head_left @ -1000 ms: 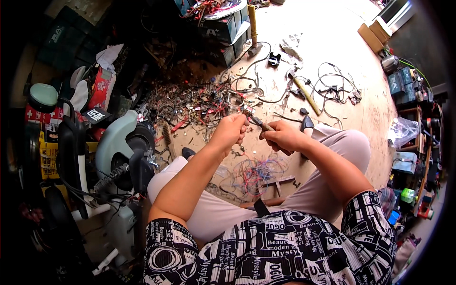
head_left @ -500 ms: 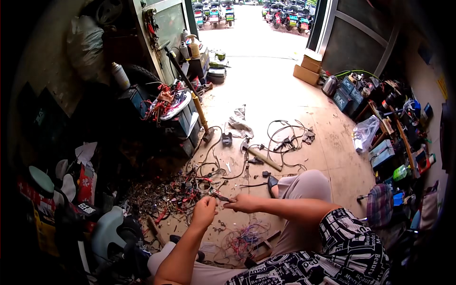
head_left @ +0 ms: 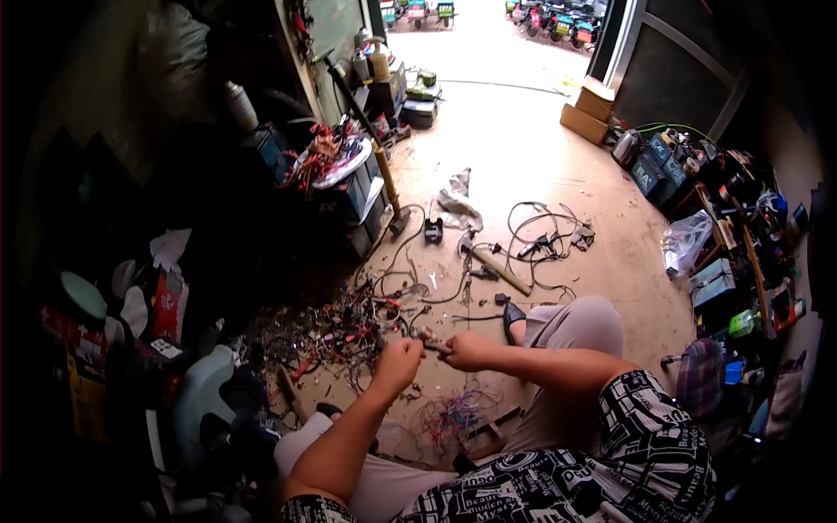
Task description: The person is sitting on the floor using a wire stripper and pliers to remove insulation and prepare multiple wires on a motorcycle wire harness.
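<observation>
My left hand (head_left: 400, 362) and right hand (head_left: 471, 351): close together, not touching, raised between my bent legs. Right closed round a small tool (head_left: 434, 346), tip slanting toward the left; type unclear. Left curled shut beside that tip; cannot tell what, if anything, it pinches. Likely one hand works, the other steadies.

Floor (head_left: 628, 288): carries everything, presumably because I sit so low. Scrap heap (head_left: 336, 336): just beyond my left hand, probably kept within reach. Cable loops (head_left: 538, 250): farther out, perhaps to leave room. Wire tangle (head_left: 449, 418): between my legs, maybe gathered there. Hammer (head_left: 501, 268): flat, handle toward my right shoe (head_left: 512, 324), seemingly handy. Spanner (head_left: 433, 281): past the tool, alone.
</observation>
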A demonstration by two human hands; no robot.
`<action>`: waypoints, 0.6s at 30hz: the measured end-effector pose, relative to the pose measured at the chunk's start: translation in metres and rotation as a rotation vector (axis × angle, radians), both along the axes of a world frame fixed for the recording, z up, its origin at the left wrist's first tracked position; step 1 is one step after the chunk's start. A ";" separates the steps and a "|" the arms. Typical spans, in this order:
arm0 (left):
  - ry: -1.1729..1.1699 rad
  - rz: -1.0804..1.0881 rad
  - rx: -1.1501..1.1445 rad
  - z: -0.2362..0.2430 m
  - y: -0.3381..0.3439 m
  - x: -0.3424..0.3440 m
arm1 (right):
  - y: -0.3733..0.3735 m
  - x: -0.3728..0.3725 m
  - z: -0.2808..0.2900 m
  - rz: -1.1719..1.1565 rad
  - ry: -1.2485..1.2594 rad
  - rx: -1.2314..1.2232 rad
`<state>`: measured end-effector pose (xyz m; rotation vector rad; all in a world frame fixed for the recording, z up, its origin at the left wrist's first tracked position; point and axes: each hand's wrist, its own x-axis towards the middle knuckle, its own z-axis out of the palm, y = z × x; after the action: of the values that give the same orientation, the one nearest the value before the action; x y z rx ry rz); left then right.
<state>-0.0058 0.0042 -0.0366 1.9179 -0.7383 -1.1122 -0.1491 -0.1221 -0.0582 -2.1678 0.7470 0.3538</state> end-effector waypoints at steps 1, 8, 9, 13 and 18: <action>0.126 0.056 -0.097 -0.007 0.001 0.009 | -0.003 0.004 0.000 -0.011 0.029 0.038; 0.300 0.257 -0.176 0.032 -0.010 0.025 | -0.012 0.005 0.018 -0.199 -0.008 0.639; 0.289 0.249 -0.170 0.031 -0.009 0.027 | -0.011 0.006 0.028 -0.197 0.012 0.650; 0.228 0.271 -0.148 0.031 -0.005 0.025 | -0.009 0.010 0.036 -0.137 0.019 0.670; 0.264 0.231 -0.106 0.035 -0.010 0.018 | -0.012 0.010 0.033 -0.144 0.019 0.669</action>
<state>0.0119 -0.0058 -0.0020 1.6785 -0.4104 -1.1286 -0.1395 -0.1339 -0.0248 -1.4773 0.6691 0.4706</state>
